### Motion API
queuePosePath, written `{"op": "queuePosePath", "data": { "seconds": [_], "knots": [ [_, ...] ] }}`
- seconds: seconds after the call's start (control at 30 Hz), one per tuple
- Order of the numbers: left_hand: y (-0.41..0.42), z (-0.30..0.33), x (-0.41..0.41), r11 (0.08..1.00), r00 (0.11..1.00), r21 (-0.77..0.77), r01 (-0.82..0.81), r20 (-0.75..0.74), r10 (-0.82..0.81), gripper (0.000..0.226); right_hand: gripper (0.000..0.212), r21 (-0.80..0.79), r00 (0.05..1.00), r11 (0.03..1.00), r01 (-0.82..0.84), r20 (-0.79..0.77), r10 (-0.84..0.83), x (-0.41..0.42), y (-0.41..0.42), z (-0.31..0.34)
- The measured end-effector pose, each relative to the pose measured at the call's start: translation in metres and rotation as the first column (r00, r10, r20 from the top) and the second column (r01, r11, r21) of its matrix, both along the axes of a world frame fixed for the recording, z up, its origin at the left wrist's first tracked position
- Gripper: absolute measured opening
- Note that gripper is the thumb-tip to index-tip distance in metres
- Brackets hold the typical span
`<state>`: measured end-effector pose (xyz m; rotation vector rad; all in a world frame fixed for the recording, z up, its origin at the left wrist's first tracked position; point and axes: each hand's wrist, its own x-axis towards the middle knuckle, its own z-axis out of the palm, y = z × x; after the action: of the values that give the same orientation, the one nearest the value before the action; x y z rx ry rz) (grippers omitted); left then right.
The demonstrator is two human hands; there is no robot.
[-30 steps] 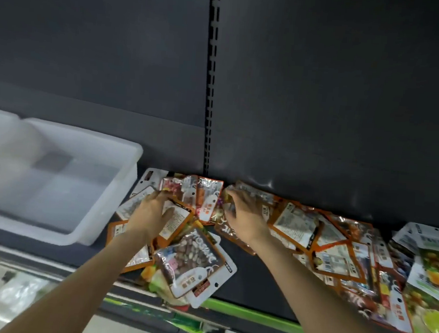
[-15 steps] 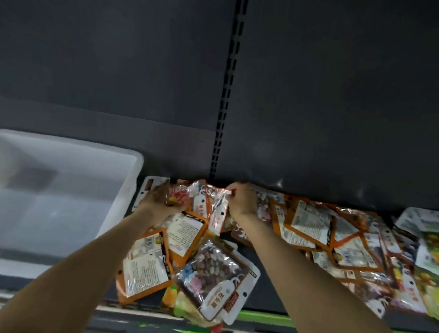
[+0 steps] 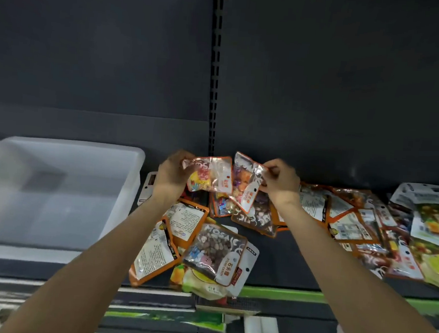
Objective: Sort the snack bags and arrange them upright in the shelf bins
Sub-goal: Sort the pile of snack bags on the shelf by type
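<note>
Each hand's got one lifted off the shelf pile, left hand (image 3: pixel 171 174) pinching a clear orange-edged candy pouch (image 3: pixel 208 173), right hand (image 3: pixel 281 180) pinching another orange-trimmed pouch (image 3: pixel 247 185), probably comparing them before the translucent white plastic bin (image 3: pixel 122 185).

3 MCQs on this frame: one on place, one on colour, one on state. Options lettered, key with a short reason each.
1. The white bin sits where, relative to the loose bag pile?
A. left of it B. right of it C. on top of it

2. The shelf's front edge strip is:
A. red B. green C. blue

3. The left hand is:
A. flat on the shelf B. hanging idle C. gripping a candy bag

Key: 1 A, bin lies at frame left; 2 B, the strip shows green; 3 C, fingers curl round the bag, while the right hand pinches another bag.
</note>
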<state>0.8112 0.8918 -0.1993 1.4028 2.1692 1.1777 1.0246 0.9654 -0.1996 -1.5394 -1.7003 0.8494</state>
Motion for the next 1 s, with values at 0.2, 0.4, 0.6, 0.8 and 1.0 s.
{"op": "queuePosePath", "data": {
  "seconds": [0.2, 0.4, 0.6, 0.8, 1.0],
  "knots": [
    [0.010, 0.028, 0.051, 0.989, 0.982, 0.145, -0.035, 0.187, 0.007, 0.011, 0.017, -0.060, 0.982, 0.985, 0.161, -0.088, -0.166, 0.074, 0.006, 0.009],
    [0.039, 0.010, 0.127, 0.985, 0.924, -0.170, -0.040, 0.369, 0.101, 0.022, 0.028, 0.004, 0.962, 0.967, 0.255, 0.100, -0.254, 0.146, 0.015, 0.001],
    [0.044, 0.002, 0.183, 0.964, 0.913, -0.155, 0.215, 0.382, -0.143, 0.036, 0.037, 0.018, 0.944, 0.997, 0.071, 0.321, -0.073, 0.169, 0.008, 0.009],
    [0.004, -0.007, 0.147, 0.955, 0.998, -0.290, 0.064, 0.028, -0.058, 0.029, 0.034, -0.028, 0.923, 0.977, -0.212, 0.322, 0.210, 0.123, -0.009, 0.005],
    [-0.060, -0.027, 0.069, 0.940, 0.985, -0.328, -0.096, -0.166, 0.042, 0.035, 0.039, -0.077, 0.840, 0.902, -0.426, 0.338, 0.425, 0.049, -0.040, -0.009]
  ]
}}
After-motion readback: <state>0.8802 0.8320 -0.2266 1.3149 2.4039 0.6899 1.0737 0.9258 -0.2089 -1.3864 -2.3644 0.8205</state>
